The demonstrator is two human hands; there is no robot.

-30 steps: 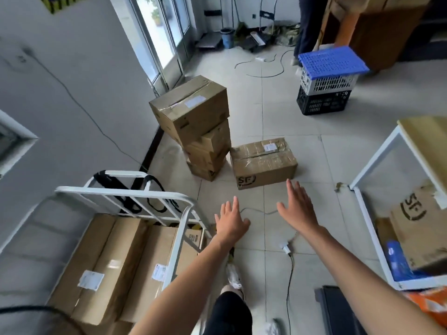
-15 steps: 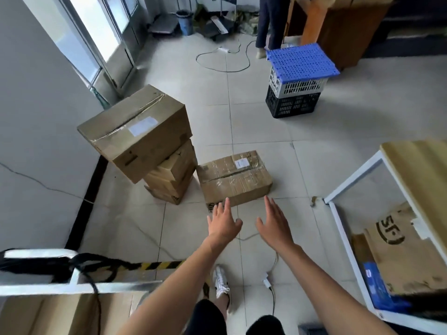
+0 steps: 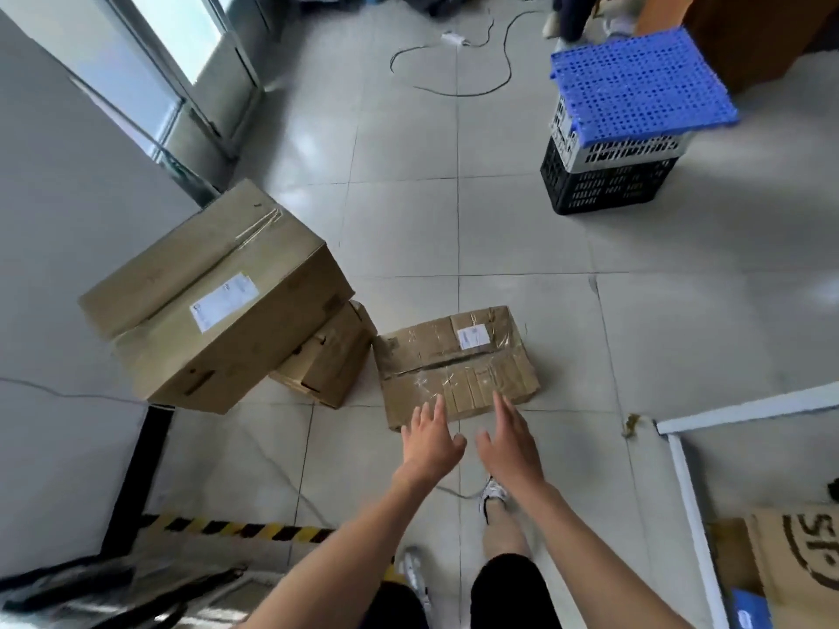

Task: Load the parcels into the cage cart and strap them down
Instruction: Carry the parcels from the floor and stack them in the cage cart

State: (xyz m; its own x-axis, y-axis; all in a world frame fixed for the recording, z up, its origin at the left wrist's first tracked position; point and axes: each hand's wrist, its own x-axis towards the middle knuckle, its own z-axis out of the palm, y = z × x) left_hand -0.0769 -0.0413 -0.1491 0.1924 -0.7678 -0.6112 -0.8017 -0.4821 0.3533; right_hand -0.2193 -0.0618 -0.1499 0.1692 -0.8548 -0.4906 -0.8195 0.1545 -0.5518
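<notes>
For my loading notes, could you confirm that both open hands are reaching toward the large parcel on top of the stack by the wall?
Not quite: the head view shows the left hand and right hand, both open, reaching toward the flat taped parcel on the floor, not the large parcel atop the stack.

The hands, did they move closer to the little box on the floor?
Yes. The left hand and right hand moved forward toward the taped box; their fingertips now overlap its near edge.

Only the black "SF" lettering can be read, on the cardboard box (image 3: pixel 781 583) at four o'clock; the white shipping labels (image 3: pixel 224 301) on the parcels (image 3: pixel 454 379) at ten and twelve o'clock are too blurred.
</notes>
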